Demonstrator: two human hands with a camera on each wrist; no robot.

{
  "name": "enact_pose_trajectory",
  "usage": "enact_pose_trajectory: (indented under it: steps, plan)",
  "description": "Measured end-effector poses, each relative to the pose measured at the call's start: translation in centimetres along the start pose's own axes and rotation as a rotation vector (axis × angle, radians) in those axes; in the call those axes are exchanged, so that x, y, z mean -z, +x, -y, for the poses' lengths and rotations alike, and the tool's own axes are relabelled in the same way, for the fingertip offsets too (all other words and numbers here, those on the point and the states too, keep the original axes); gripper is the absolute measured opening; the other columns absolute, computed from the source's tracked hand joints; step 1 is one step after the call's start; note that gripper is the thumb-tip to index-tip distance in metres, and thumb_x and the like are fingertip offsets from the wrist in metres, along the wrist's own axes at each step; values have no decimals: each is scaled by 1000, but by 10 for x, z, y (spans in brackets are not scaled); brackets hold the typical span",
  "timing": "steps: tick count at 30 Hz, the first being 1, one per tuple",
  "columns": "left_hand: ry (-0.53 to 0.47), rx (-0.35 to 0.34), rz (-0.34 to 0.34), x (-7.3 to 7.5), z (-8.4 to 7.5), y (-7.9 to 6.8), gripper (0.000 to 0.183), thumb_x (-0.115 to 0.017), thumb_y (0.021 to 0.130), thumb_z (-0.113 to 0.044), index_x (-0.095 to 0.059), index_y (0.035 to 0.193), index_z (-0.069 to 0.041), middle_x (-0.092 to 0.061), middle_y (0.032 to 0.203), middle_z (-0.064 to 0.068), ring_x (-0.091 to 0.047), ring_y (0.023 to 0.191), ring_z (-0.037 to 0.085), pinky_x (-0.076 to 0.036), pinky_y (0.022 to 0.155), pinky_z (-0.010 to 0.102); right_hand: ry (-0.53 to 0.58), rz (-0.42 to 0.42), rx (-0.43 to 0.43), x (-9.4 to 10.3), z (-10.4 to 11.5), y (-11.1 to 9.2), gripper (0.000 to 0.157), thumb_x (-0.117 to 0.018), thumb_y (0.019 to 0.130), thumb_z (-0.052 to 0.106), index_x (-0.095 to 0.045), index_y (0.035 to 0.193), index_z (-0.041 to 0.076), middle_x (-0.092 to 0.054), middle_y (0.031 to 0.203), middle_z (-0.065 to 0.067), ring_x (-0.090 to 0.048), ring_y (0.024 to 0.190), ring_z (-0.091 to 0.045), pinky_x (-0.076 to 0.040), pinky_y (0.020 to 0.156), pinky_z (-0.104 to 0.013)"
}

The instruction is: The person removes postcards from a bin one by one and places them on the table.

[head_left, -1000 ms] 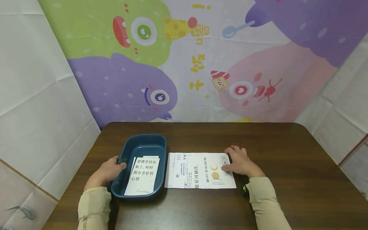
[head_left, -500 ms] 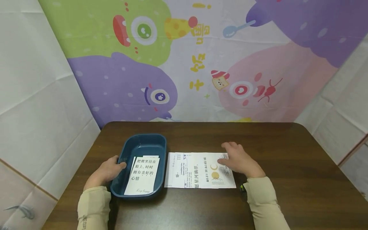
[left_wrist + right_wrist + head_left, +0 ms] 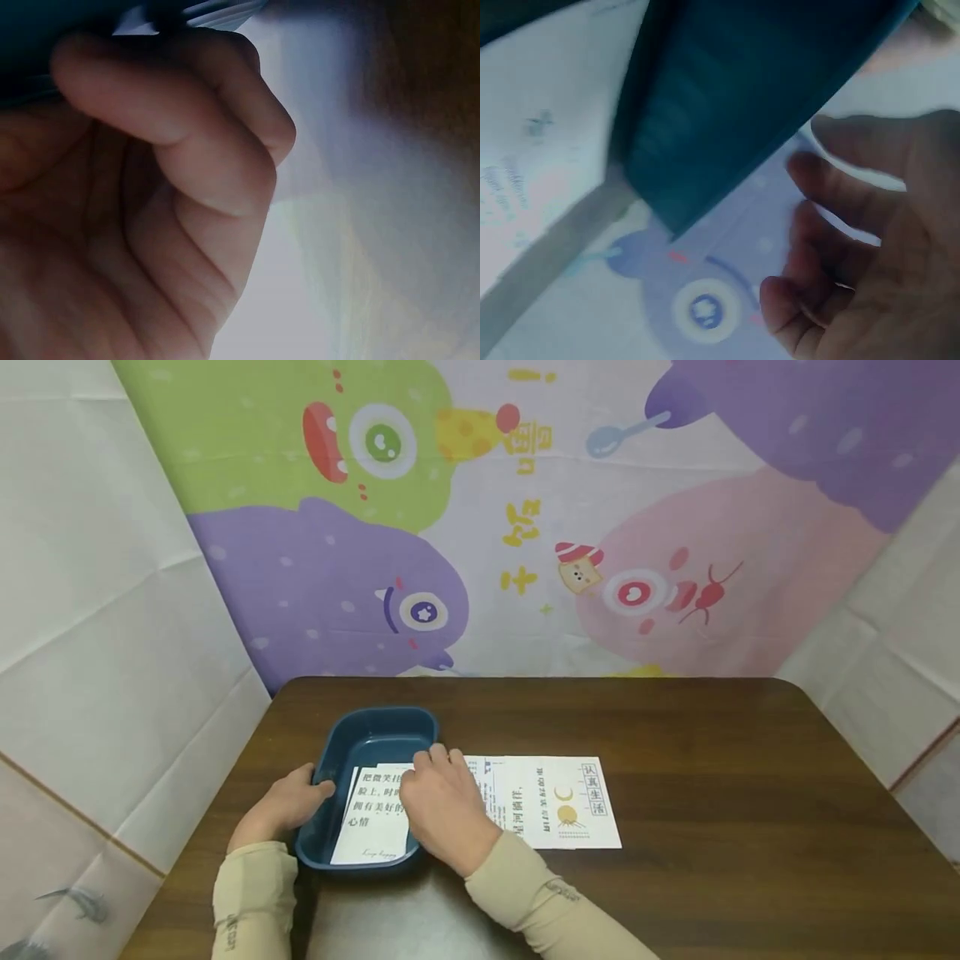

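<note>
Your left hand (image 3: 281, 802) grips blue tray (image 3: 386, 750) at left rim; right hand (image 3: 447, 814) kinda loose, over right rim, partly covering printed cards (image 3: 367, 835).

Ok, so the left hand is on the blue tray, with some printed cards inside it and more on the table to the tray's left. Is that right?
Not quite: the printed cards on the table lie to the blue tray's right, as the head view shows. The left hand and the cards inside are as you said.
</note>
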State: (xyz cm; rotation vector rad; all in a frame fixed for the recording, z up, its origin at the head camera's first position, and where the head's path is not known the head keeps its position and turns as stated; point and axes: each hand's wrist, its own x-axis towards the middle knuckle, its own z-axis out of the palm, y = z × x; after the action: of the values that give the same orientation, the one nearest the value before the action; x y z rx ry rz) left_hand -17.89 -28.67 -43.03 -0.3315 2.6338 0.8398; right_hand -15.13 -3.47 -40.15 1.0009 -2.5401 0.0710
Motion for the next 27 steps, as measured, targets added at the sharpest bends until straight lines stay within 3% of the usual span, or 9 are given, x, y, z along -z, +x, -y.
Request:
enact_pose_trajectory:
  steps: [2, 6, 10, 13, 16, 22, 27]
  plan:
    - [0, -8, 3, 2, 1, -1, 61, -41, 104, -29, -32, 147, 13, -45, 144, 41, -56, 122, 51, -51, 98, 62, -97, -47, 15, -4, 13, 8, 8, -72, 86, 22, -76, 81, 18, -63, 76, 1, -49, 71, -17, -32, 60, -29]
    - [-3, -25, 8, 7, 1, -3, 63, -41, 104, -30, -31, 147, 14, -45, 143, 41, -57, 121, 51, -52, 96, 61, -103, 74, 34, -15, 32, 20, 14, -71, 89, 29, -78, 90, 18, -68, 86, 0, -58, 79, -16, -46, 69, -28]
    - [-50, -44, 21, 6, 2, -3, 59, -42, 103, -28, -34, 146, 12, -51, 138, 38, -62, 112, 43, -57, 88, 52, -98, 235, -55, -35, 42, 25, 42, -66, 93, 50, -74, 112, 13, -70, 105, -5, -64, 97, -20, -55, 80, -31]
    - [-58, -53, 21, 4, 4, -2, 58, -42, 103, -28, -36, 145, 11, -54, 135, 36, -63, 109, 39, -58, 84, 48, -143, 291, -119, -45, 46, 27, 67, -58, 91, 67, -67, 128, 11, -69, 123, -10, -64, 113, -23, -54, 91, -33]
    - [-25, -56, 13, 3, 4, -1, 58, -42, 102, -28, -36, 144, 12, -53, 137, 37, -62, 112, 41, -57, 87, 50, -192, 318, -139, -50, 48, 29, 77, -51, 91, 73, -62, 137, 11, -66, 135, -15, -63, 123, -27, -52, 101, -35]
    - [-25, -48, 12, 3, 1, 0, 60, -43, 102, -30, -36, 146, 10, -51, 140, 37, -60, 116, 43, -56, 90, 54, -268, 350, -146, -52, 49, 30, 86, -42, 90, 81, -62, 136, 11, -67, 134, -17, -64, 124, -28, -49, 105, -36]
    - [-20, -33, 15, 4, 3, -1, 59, -42, 102, -30, -37, 145, 10, -51, 141, 37, -59, 118, 44, -55, 92, 55, -264, 340, -156, -53, 51, 32, 101, -40, 80, 92, -60, 137, 11, -69, 129, -14, -67, 115, -27, -52, 98, -35]
